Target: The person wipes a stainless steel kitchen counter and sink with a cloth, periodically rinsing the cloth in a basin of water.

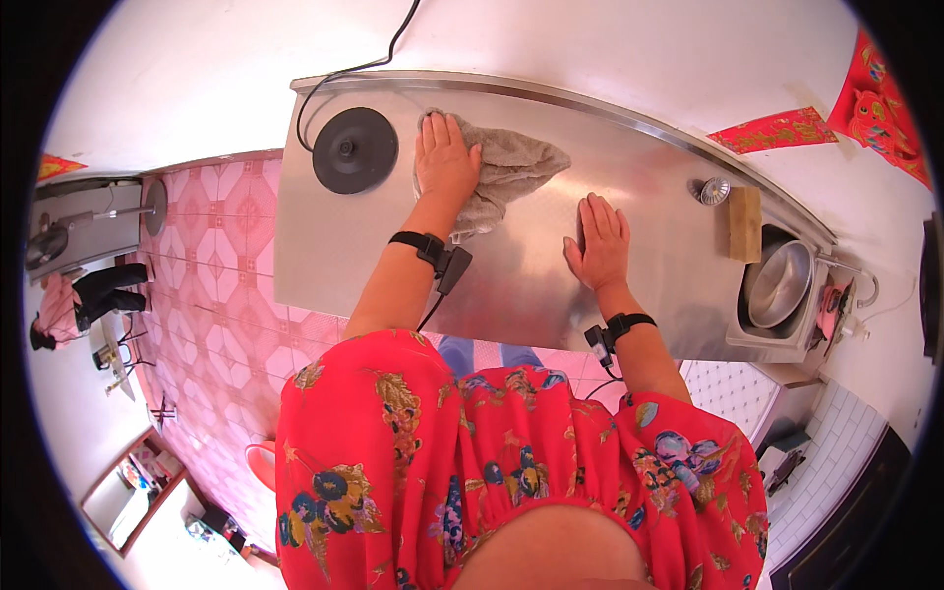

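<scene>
My left hand lies palm down on a crumpled grey-brown cloth, holding it against the stainless steel counter. The cloth spreads out to the right of the hand and below it. My right hand is flat, palm down, at the middle of the counter with nothing in it. Its thumb stands apart from the fingers; whether the palm touches the steel I cannot tell. Left of the cloth sits a round black kettle power base, its black cord running up the wall.
To the right are a metal sink strainer, a yellowish sponge block and a sink with a metal basin tilted in it. A faucet stands behind. A person is on the tiled floor far left.
</scene>
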The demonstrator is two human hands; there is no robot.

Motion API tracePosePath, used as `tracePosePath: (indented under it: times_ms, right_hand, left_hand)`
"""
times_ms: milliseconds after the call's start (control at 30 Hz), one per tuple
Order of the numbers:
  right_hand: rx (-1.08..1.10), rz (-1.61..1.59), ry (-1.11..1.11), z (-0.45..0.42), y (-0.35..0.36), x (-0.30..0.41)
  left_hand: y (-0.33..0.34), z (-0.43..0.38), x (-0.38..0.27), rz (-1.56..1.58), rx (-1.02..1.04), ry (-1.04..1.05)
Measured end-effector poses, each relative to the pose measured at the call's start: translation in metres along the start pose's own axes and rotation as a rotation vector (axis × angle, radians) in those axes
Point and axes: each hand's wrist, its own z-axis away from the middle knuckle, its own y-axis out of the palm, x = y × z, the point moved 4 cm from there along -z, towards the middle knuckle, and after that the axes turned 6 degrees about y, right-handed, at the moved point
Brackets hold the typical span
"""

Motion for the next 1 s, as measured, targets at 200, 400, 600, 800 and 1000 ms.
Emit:
tracePosePath:
  times_ms: [200, 400, 600, 800, 1000]
  right_hand:
    - [0.020, 0.019, 0.015, -0.001, 0.002, -0.001]
    - [-0.002, 0.009, 0.006, 0.001, 0.002, -0.002]
    - [-0.026, 0.007, 0.001, 0.002, 0.002, -0.003]
    - [-0.009, -0.007, 0.015, 0.001, 0.002, -0.006]
    - [-0.012, -0.002, 0.010, 0.002, 0.002, -0.005]
  left_hand:
    - [0.005, -0.037, 0.010, -0.043, 0.011, -0.002]
    - [0.009, -0.052, 0.014, -0.065, -0.055, -0.125]
    - [0.007, -0.060, 0.023, -0.012, 0.047, -0.420]
    - [0.001, -0.077, 0.032, 0.038, 0.084, -0.577]
    - [-0.006, -0.095, 0.045, 0.136, 0.156, -0.680]
